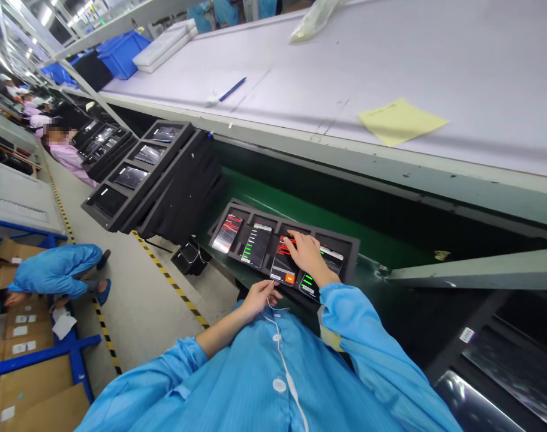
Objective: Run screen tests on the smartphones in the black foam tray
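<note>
A black foam tray [352, 255] holds several phones with lit screens. My right hand [307, 252] lies over the upper part of the third phone [282, 264], its fingers spread at the screen, which shows red text and an orange box. At that phone's lower edge, my left hand [261, 298] pinches the end of a white cable [277, 336] that hangs down my front. To the left are a phone with green text [256, 245] and a phone with red text [228, 233]. A fourth phone [330, 261] is partly covered by my right hand and sleeve.
Stacked foam trays with phones [150, 174] stand at the left, more phones [475, 402] at lower right. A shelf [318, 78] above bears a pen [233, 89] and yellow paper [402, 122]. A person in blue [53, 270] bends over boxes at far left.
</note>
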`<state>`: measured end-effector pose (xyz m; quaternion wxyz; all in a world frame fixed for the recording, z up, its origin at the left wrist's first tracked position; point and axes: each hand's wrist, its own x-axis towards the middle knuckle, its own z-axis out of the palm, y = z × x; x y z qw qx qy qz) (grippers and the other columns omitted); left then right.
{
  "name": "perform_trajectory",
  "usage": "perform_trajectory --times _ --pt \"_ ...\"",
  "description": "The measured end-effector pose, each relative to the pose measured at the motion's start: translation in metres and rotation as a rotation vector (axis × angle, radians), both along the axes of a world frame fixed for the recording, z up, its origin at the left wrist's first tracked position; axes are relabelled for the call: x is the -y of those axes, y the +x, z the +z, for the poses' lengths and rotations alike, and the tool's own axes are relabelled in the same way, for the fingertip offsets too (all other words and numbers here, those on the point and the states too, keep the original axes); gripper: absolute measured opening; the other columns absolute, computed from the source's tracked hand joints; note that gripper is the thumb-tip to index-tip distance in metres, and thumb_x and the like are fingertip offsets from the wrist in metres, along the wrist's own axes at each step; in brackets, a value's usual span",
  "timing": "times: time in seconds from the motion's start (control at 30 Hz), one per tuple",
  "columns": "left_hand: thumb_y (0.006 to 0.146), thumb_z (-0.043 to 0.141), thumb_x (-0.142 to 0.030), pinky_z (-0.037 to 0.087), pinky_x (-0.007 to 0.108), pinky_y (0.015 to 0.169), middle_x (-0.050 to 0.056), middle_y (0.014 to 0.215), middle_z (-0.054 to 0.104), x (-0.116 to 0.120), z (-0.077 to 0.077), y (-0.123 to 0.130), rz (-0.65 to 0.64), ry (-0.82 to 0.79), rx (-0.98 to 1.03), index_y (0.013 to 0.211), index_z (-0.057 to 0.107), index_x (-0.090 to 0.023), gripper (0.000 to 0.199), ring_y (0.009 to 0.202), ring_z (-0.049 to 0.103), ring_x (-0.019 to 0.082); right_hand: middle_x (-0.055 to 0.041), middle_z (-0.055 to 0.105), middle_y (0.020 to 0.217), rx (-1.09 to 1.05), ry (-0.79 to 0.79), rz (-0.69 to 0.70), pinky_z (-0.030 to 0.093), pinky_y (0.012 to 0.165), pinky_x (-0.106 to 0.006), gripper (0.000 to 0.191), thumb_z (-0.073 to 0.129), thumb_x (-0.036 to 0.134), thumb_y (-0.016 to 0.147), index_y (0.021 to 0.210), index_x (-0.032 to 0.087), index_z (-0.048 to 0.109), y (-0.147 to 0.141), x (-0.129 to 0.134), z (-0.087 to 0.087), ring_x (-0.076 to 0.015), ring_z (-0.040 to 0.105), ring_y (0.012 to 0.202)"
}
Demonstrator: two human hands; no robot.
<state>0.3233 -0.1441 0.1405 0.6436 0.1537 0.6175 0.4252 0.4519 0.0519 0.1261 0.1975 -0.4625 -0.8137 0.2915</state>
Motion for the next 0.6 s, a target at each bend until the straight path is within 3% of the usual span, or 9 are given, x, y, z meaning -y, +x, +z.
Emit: perform_trajectory --times 0.23,0.4,0.6 --pt "0.087 0.089 -0.059 0.053 0.025 0.07 0.011 0.1 0.08 0.002 0.006 0.003 0.078 -0.031 0.057 0.115 0.072 -0.014 0.056 0.07 0.068 0.013 -0.017 0.076 0.137 -0.034 -0.055 -0.023 0.039 0.118 -0.051 0.05 0.037 0.052 0.114 0.139 0.018 0.064 0.002 -0.007 -0.001 -0.0332 0.067 0.126" --pt "0.093 0.089 -0.048 0.059 0.029 0.082 0.019 0.118 0.08 -0.003 0.007 0.005 0.123 -0.061 0.12 0.111 0.075 -0.012 0.043 0.081 0.074 0.015 -0.0159 0.076 0.137 -0.017 -0.078 -0.031 0.039 0.116 -0.049 0.045 0.04 0.049 0.114 0.138 0.019 0.065 0.001 -0.01 0.0 -0.0321 0.068 0.125" --pt "0.091 0.092 -0.047 0.061 0.028 0.086 0.02 0.117 0.081 -0.011 0.002 0.004 0.125 -0.07 0.166 0.1 0.08 -0.008 0.041 0.087 0.077 0.017 -0.0119 0.081 0.118 0.029 -0.075 -0.061 0.043 0.105 -0.045 0.043 0.033 0.042 0.115 0.125 0.023 0.071 0.001 -0.015 -0.001 -0.0297 0.071 0.11"
